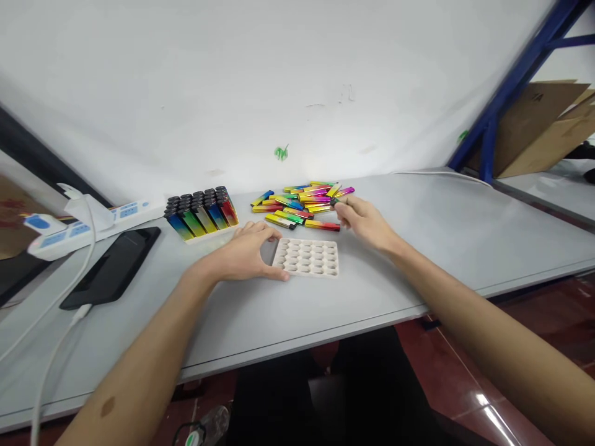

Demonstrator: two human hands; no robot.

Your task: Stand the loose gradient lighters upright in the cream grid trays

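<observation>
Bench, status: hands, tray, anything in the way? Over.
Left hand spread at left end of tray. Right hand at loose lighters, grip unclear. Tray flat; red lighter just beyond its far edge, possibly in the way.

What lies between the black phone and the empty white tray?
The head view shows the left hand between the black phone and the empty white tray, at the tray's left edge, with bare tabletop nearer the phone.
</observation>
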